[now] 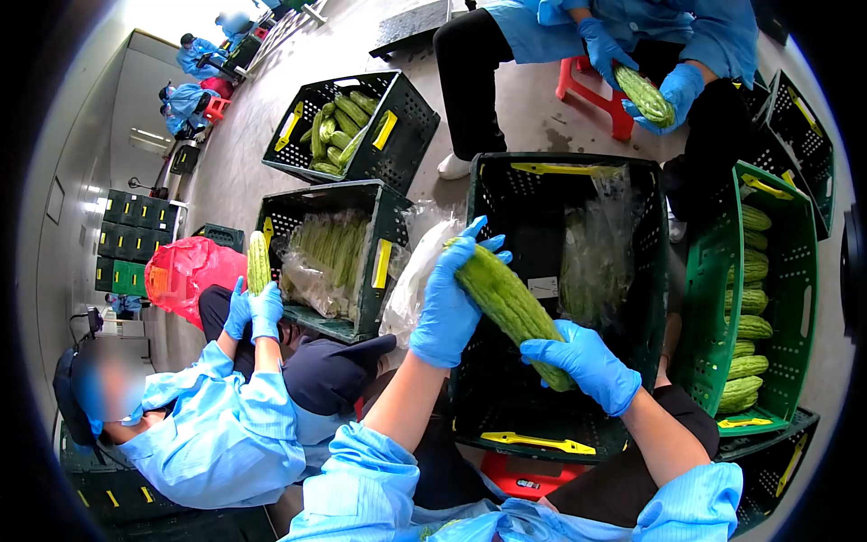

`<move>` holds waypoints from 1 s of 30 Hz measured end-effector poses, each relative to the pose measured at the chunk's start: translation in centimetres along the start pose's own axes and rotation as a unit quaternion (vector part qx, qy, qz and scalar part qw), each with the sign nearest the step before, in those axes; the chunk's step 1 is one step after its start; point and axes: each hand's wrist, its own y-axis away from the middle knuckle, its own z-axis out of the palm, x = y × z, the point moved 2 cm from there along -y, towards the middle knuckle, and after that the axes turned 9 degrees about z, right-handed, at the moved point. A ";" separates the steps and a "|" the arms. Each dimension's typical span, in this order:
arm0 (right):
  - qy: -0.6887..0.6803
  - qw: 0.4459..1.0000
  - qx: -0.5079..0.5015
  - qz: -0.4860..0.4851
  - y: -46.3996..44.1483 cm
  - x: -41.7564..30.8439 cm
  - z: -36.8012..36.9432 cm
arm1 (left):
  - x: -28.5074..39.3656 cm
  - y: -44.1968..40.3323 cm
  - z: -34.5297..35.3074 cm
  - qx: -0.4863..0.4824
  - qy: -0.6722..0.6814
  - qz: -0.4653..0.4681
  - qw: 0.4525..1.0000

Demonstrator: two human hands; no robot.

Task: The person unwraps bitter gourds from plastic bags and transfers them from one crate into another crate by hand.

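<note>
A long green, ridged bitter melon [510,312] is held slantwise between my two blue-gloved hands. My left hand [449,303] grips its upper end, with some fingers extended behind it. Around the lower end, my right hand [585,361] is closed, thumb along the top. Both hands are above a dark green crate [533,415] with yellow handles. Inside that crate, clear plastic bags [598,248] with green contents lie along the right side.
A green crate [700,307] of bitter melons stands right; another full crate [397,135] is beyond. A crate [366,307] with bagged produce is left. Co-workers sit at left [226,415] and across [704,41], each holding a melon. A red bag [194,275] lies far left.
</note>
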 end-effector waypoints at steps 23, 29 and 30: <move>-0.025 0.996 0.072 -0.051 -1.6 2.1 0.1 | -1.5 -0.3 -0.3 0.019 -0.317 0.184 0.930; -0.073 0.990 0.077 0.089 -3.0 3.0 -0.9 | 0.3 1.2 1.3 -0.163 -0.564 0.269 0.763; -0.075 0.991 0.088 0.072 -3.3 2.9 -1.5 | 0.2 1.8 0.9 -0.298 -0.665 0.304 0.614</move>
